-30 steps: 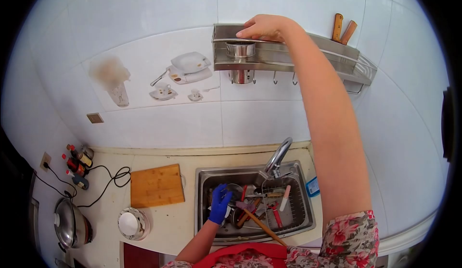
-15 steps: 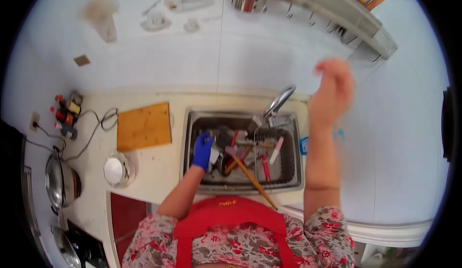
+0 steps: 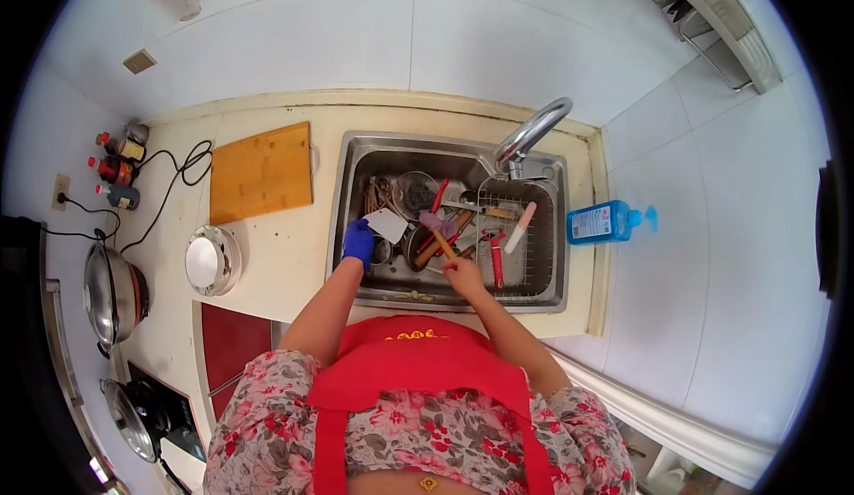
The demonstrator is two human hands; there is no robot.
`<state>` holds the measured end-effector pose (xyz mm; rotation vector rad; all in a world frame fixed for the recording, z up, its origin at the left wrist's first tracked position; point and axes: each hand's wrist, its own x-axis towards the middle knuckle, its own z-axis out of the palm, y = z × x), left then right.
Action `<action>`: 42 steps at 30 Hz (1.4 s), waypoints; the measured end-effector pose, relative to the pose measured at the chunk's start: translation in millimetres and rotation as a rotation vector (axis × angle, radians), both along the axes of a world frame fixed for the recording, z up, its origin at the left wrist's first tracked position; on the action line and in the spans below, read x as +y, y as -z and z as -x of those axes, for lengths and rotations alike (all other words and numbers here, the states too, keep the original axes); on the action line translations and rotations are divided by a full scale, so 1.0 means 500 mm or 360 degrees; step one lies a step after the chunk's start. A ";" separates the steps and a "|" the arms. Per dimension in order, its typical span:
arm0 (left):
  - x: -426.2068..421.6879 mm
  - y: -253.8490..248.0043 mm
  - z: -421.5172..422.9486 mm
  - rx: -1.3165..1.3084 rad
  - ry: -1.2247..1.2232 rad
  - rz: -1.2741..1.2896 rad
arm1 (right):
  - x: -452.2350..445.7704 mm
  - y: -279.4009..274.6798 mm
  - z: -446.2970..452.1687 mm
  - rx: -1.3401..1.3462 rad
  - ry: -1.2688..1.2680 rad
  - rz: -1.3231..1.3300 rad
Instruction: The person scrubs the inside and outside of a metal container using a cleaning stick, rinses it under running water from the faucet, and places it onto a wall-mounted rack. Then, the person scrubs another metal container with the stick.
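The wooden handle stands out in the middle of the sink, its far end beside a pinkish piece. The right hand, bare, is closed on its near end; it was up at the wall shelf a second ago and has since come down, so both hands are now low over the sink, working area shared but apart from each other. The left hand, in a blue glove, is at the sink's left side, next to a white square piece; whether it grips anything I cannot tell. Far of the handle lies a round strainer; to its right, a red peeler and a pink-handled knife lie at the wire basket. The faucet arches over the far right corner, a blue bottle is right of the sink, and the cutting board lies left.
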<state>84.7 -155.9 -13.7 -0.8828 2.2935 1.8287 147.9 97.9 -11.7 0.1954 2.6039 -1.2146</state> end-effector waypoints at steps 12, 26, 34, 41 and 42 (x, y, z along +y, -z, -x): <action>0.011 0.124 -0.072 -0.0189 0.1501 0.1729 | -0.077 0.020 0.022 -0.0213 -0.0509 0.0097; -0.001 -0.015 0.065 -0.0027 0.1548 0.0769 | -0.109 -0.102 0.101 -0.0063 -0.0348 0.0122; 0.137 -0.114 0.157 0.0458 0.1044 0.0074 | -0.078 -0.076 0.122 -0.0993 0.0624 0.1691; 0.197 -0.138 0.058 -0.0328 0.0592 -0.0916 | -0.060 -0.048 0.134 -0.0642 0.1030 0.1899; 0.208 -0.137 0.048 -0.0589 0.0518 -0.0945 | -0.071 -0.057 0.129 -0.0540 0.0962 0.1885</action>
